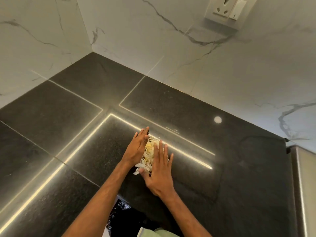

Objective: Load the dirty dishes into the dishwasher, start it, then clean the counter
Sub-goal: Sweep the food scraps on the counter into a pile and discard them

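Note:
A heap of white and yellow food scraps (pixel 149 152) lies on the black stone counter (pixel 77 108), near its front edge. My left hand (pixel 136 147) stands on edge against the heap's left side with straight fingers. My right hand (pixel 159 170) lies flat with straight fingers against the heap's right side, its thumb touching the scraps at the near end. The heap sits squeezed between both palms.
White marble walls meet in a corner behind the counter, with a socket and switch plate (pixel 226 10) high on the right wall. A steel sink rim (pixel 301 168) borders the counter at the right. A black bin bag (pixel 123 214) shows below the counter's front edge.

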Motion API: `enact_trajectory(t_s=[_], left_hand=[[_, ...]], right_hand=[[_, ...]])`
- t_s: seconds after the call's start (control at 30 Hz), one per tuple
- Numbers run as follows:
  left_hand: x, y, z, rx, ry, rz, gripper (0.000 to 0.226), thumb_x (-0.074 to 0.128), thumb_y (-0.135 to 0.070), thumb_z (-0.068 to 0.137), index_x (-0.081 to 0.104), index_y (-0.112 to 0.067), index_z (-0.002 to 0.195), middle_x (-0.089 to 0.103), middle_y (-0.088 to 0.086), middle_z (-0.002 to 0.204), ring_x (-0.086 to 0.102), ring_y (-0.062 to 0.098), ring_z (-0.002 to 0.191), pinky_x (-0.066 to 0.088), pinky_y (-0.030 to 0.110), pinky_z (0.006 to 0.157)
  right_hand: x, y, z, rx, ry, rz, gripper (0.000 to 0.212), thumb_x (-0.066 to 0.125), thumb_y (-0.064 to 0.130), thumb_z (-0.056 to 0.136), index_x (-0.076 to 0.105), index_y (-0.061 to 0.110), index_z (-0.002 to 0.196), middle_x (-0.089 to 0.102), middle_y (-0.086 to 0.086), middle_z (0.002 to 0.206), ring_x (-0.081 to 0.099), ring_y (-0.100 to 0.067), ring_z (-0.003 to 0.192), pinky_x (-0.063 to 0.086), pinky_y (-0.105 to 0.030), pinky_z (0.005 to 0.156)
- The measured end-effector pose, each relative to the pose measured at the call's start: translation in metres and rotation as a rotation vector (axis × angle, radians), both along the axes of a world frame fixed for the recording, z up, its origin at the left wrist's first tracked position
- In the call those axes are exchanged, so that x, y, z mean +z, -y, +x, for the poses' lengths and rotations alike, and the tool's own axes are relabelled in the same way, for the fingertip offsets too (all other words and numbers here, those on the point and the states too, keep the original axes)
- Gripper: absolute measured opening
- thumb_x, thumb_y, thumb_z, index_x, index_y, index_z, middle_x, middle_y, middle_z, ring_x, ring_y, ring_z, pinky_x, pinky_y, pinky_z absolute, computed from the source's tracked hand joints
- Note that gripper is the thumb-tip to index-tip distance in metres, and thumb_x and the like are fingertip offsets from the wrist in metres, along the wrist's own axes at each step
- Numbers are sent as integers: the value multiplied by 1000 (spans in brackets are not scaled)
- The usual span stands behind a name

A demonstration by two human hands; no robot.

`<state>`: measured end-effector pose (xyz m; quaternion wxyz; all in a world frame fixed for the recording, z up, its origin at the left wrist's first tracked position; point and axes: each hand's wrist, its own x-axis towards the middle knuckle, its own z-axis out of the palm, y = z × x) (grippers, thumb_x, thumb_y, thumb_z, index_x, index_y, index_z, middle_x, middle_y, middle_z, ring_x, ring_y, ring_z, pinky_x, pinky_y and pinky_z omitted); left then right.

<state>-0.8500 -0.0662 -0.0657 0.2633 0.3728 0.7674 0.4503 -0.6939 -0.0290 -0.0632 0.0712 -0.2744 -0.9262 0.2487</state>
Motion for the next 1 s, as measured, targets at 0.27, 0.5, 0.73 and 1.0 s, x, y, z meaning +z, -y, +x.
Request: enact_trajectory(t_s=[0.27, 0.5, 0.73, 1.0], left_hand=[[-3, 10, 4, -8, 278, 76, 54, 29, -64, 99, 45, -41, 145, 51, -6, 147, 45, 9, 138, 31, 48, 118], [4, 26, 44, 418, 129, 249, 71, 23, -70, 96, 26, -30, 155, 23, -14, 161, 13, 0, 149, 18, 36, 123], [5, -1, 43, 328, 206, 280, 67, 28, -70, 96, 34, -34, 152, 62, 7, 134, 59, 20, 123, 49, 42, 102], [12, 16, 23, 429, 234, 333, 58, 20, -49, 104, 35, -19, 152, 43, -27, 141, 40, -23, 122, 31, 7, 108]], right_hand=[[-3, -27, -26, 79, 115, 239, 99, 37, 75, 89, -9, 22, 159, -17, -9, 165, -15, -32, 152, 0, -71, 114], [-8, -48, 6, -183, 50, 49, 100, 16, 83, 88, -12, 18, 158, -23, -3, 164, -22, -22, 151, -5, -56, 122], [-9, -49, -33, -78, -165, -228, 80, 24, 70, 97, 2, 24, 159, -2, 7, 166, -3, -4, 152, 12, -45, 125], [-8, -58, -37, 106, -120, -68, 87, 27, 78, 91, 9, 26, 159, 0, 2, 167, -3, -14, 154, 3, -38, 123]])
